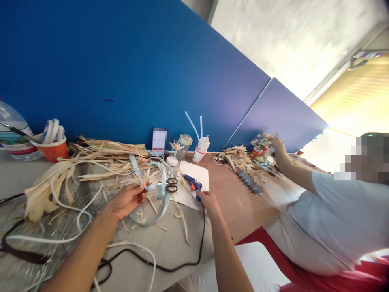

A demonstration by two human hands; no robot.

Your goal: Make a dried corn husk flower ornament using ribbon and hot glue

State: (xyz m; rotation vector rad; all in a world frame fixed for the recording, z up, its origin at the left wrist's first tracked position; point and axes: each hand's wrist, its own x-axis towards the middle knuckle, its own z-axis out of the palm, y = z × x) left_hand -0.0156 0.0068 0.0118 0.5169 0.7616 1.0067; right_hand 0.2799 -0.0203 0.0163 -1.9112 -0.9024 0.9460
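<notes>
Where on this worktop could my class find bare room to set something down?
A bare patch of brown tabletop lies between the white paper and the dried husks farther right. It is crowded around the left hand, with pale blue ribbon, scissors and husk scraps, and leftward with white cord.

Reader: Which inscriptions are legible here?

Wearer: None. To my left, the large bottle (20, 121) bears a coloured label (12, 140); its print is too blurred for me to read.

Reader: And the phone (159, 140)?

Wearer: Its screen is pixelated, so I cannot read it.

Reader: The glue gun (192, 183) in your right hand (210, 201)?

Wearer: I make out no lettering. Marks on the straw-filled cup (199, 156) are too small.
</notes>
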